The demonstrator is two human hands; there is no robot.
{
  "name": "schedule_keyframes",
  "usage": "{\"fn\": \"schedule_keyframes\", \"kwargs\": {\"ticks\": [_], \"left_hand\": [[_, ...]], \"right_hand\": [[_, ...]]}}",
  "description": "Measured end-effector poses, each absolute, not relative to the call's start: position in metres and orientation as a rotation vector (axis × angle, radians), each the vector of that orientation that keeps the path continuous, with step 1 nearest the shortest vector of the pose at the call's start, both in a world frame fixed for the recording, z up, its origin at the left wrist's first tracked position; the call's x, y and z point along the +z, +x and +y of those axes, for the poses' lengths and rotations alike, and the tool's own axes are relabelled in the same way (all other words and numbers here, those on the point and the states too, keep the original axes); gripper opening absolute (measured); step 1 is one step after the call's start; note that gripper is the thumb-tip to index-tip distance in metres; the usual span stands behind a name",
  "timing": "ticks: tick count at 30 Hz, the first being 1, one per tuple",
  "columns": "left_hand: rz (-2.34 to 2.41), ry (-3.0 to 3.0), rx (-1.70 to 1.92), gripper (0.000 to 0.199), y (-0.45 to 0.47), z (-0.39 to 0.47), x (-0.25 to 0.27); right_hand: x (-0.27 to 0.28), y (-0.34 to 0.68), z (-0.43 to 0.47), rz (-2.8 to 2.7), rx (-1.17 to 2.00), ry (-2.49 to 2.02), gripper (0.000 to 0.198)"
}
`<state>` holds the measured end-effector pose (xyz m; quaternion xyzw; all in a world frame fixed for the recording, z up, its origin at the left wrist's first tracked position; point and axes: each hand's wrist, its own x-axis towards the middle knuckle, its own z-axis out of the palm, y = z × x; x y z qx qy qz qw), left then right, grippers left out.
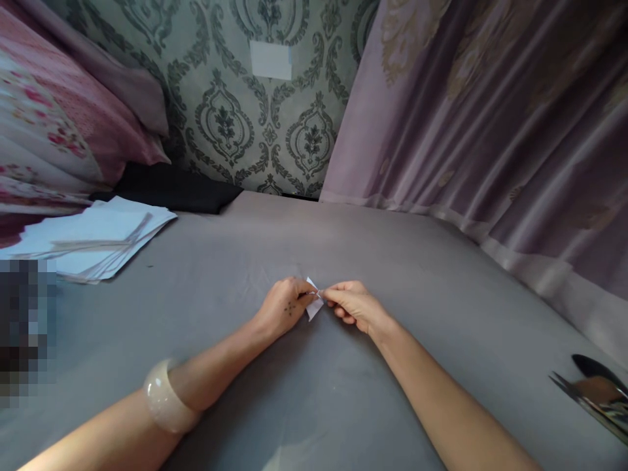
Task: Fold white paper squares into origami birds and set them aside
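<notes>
A small folded piece of white paper (314,309) is held between my two hands, just above the grey surface (314,399). My left hand (287,304) pinches it from the left with thumb and fingertips. From the right, my right hand (356,304) pinches its edge, the other fingers curled under. The paper's corners stick out above and below the fingertips. Its middle is partly hidden by my fingers, so the exact folds cannot be made out. A pale bangle (167,399) circles my left forearm.
At the left lies a stack of white paper sheets (105,229), with a folded black cloth (181,186) behind it. Scissors or a similar pointed dark tool (579,392) lie at the right edge. Purple curtains (441,118) and a patterned wall (226,124) border the surface.
</notes>
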<state>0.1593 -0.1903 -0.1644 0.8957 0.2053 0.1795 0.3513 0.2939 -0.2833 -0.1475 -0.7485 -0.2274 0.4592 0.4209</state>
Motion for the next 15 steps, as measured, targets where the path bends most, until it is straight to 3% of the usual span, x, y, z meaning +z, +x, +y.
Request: {"fn": "schedule_keyframes", "kwargs": {"ticks": [15], "left_hand": [[0.544, 2.306, 0.484, 0.024, 0.1601, -0.1901, -0.1673]], "right_hand": [[-0.144, 0.2993, -0.2844, -0.563, 1.183, -1.883, 0.023]]}}
